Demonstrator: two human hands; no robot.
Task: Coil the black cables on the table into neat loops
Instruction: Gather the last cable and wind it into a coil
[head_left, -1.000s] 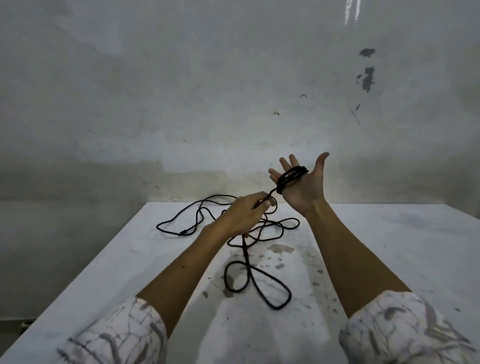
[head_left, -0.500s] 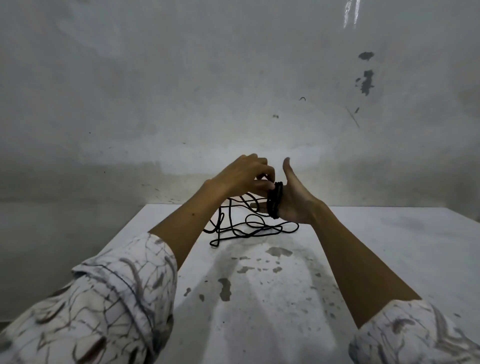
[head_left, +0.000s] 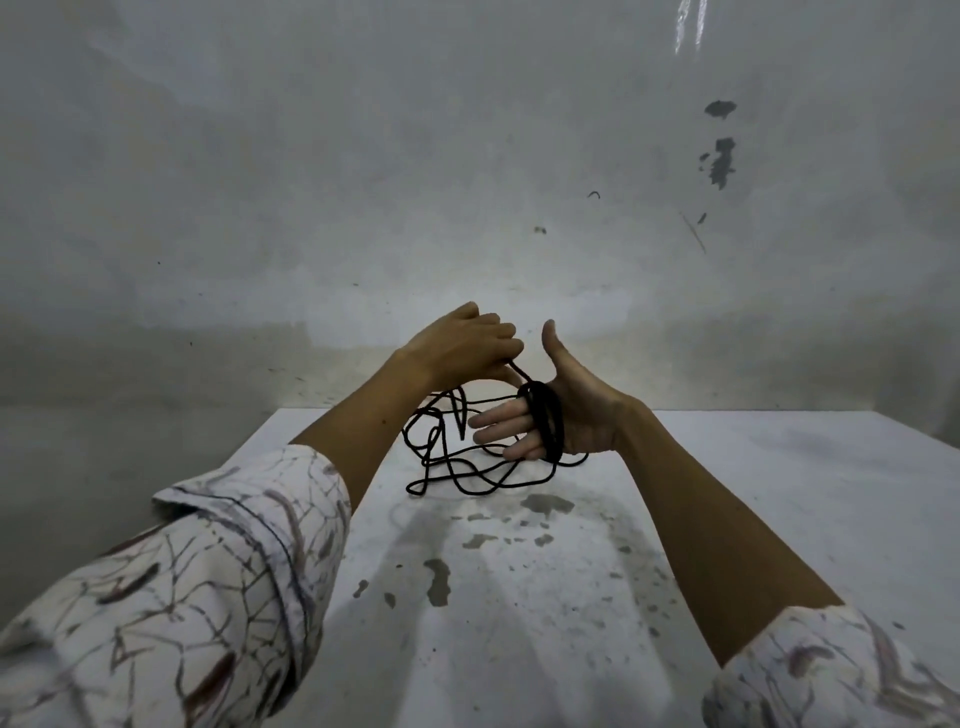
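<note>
Cable: a thin black cable (head_left: 483, 470), matte and round in section. Part of it is wound in several tight turns, part lies loose.
Coil: the wound turns (head_left: 546, 422) form a dark band around the base of the right hand's four fingers, crossing the palm side just below the knuckles. The turns lie close together and overlap; I cannot count them.
Loose cable: the rest is an untidy tangle of open loops on the far middle of the table, under and just behind both hands. Some strands rise off the surface toward the hands.
Taut strand: one short, straight length (head_left: 519, 373) runs from the top of the coil up and left into the left hand.
Right hand: the right hand (head_left: 569, 410) is held above the table with the palm facing the camera, fingers straight and pointing left, slightly spread, thumb pointing up. It is spread flat, not clenched; the cable is wrapped on it, not gripped.
Left hand: the left hand (head_left: 465, 345) is raised just left of the right thumb, back toward the camera, fingers curled inward. It pinches the taut strand; the fingertips are hidden behind the knuckles.
Table: a white table (head_left: 753, 499) with grey stains and chipped patches in the middle.
Sleeves: both forearms are bare up to pushed-back white sleeves (head_left: 218, 587) with a dark branching print.
Wall: a grey, scuffed wall (head_left: 311, 182) stands behind the table.
</note>
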